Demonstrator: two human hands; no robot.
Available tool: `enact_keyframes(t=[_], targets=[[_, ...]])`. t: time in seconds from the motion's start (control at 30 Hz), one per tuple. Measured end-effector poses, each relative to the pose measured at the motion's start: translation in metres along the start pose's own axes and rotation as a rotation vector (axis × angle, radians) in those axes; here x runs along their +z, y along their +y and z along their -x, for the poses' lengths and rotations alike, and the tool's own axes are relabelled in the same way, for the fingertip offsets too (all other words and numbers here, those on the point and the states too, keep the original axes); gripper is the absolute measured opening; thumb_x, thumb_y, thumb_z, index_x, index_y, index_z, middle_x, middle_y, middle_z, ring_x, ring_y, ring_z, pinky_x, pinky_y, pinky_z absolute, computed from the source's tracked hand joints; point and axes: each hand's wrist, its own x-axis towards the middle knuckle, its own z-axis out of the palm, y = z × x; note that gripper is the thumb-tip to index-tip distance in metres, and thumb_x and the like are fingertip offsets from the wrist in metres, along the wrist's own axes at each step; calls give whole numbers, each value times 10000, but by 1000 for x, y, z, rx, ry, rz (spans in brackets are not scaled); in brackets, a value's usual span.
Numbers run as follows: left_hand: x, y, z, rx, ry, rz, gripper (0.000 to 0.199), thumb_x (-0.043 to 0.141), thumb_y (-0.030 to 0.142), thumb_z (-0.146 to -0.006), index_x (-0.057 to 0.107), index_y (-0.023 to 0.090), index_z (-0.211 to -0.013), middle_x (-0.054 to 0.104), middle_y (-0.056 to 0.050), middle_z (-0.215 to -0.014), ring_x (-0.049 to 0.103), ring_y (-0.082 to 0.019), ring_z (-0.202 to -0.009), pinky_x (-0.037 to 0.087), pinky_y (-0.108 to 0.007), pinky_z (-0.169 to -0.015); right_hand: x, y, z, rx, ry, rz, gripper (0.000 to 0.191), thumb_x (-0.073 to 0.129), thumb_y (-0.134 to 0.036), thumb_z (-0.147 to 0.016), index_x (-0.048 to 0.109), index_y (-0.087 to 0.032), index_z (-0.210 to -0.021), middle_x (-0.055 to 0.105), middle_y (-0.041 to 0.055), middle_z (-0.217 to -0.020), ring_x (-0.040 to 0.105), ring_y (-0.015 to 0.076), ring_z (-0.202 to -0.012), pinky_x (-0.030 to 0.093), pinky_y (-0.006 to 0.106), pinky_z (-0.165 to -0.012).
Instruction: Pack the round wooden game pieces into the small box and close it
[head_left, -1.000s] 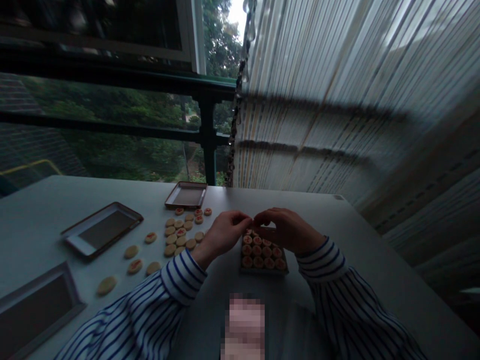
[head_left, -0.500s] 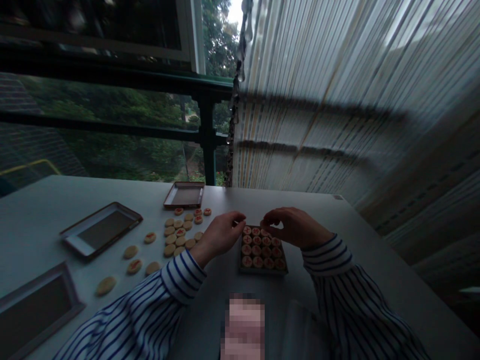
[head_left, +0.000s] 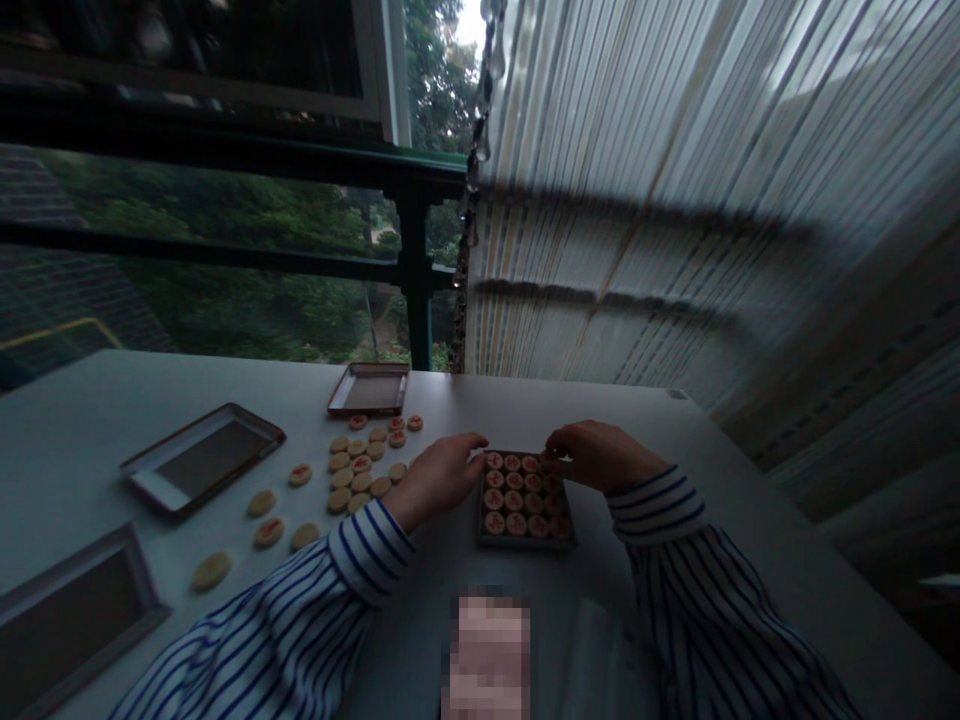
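Note:
A small square tray (head_left: 528,543) holds rows of round wooden pieces with red characters (head_left: 514,500). At its left side is my left hand (head_left: 442,478), thumb and fingers apart, with nothing visible between them. My right hand (head_left: 596,455) is over the tray's back right corner, its thumb and fingertips brought together; whether a piece is between them is hidden. Left of my left hand, loose round pieces (head_left: 340,499) lie in a cluster, mostly plain and a few with red marks.
Bare shallow trays lie at the back (head_left: 368,413), at the left (head_left: 180,510) and at the near left (head_left: 150,590). Scattered pieces (head_left: 212,571) lie between the trays and my left sleeve. A striped string curtain (head_left: 600,200) hangs behind the white table (head_left: 637,405).
My right hand has moved slightly right and down to the tray's back right corner. My left hand has shifted slightly down, beside the tray's left edge.

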Motion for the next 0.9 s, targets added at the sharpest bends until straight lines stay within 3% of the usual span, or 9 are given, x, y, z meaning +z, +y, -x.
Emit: enact_keyframes(t=[0.9], targets=[[-4,4,2,-23,-53,-1,365,391,367,-792,567,201,-1065,622,-86,-1045,562,-215,-964,415,-293,-799,5,0,-3,13,-65,32,237,478,-320,-740,674,-247,-853,672,59,-797,612,186,-731,385,246,-556]])
